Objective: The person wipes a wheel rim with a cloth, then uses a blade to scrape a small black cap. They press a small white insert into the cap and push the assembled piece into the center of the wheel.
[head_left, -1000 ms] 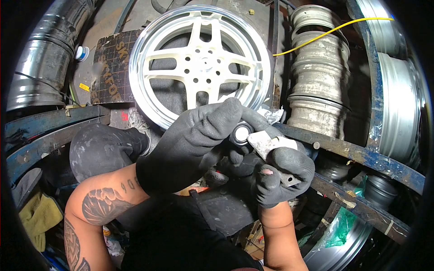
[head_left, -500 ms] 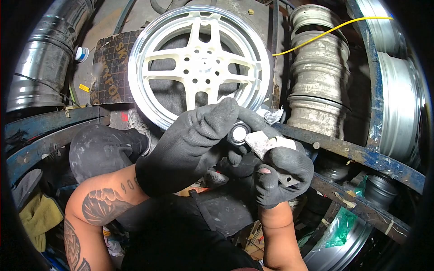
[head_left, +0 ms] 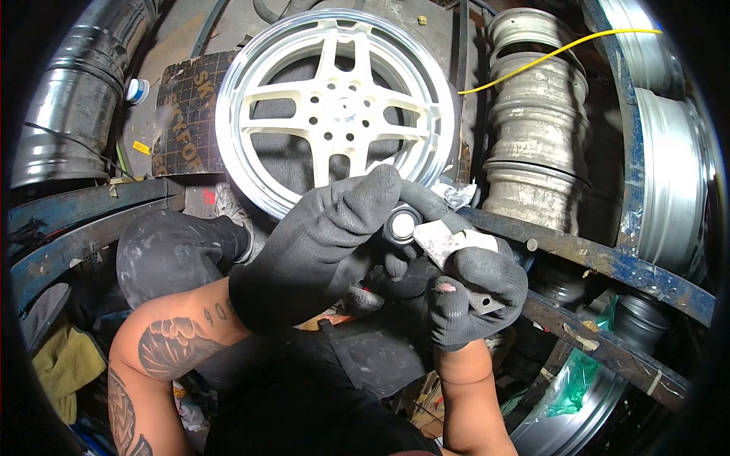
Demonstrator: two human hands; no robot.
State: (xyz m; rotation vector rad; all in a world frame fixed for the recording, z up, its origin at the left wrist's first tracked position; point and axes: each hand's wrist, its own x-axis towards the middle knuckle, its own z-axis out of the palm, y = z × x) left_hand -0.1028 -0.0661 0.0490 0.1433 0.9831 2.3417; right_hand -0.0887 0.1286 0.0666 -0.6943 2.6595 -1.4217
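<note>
My left hand [head_left: 327, 228], in a dark grey work glove, is closed around a small black cylinder with a round white end [head_left: 403, 226]. A bit of something white shows behind the thumb tip. My right hand [head_left: 479, 292], gloved alike with a worn hole at one fingertip, grips a flat scraper-like tool [head_left: 436, 242]. Its blade is smeared whitish and points toward the white round end; a handle end with a small hole pokes out below the fingers. Beyond both hands lies a white multi-spoke wheel rim [head_left: 346, 114] with a polished lip, face up.
Worn rims stand in a stack [head_left: 536, 121] at right, with a yellow cable [head_left: 559, 52] crossing above. A blue metal frame [head_left: 593, 254] runs along the right side. Shiny rims [head_left: 68, 91] stand at far left. A printed board [head_left: 190, 114] lies beside the white rim.
</note>
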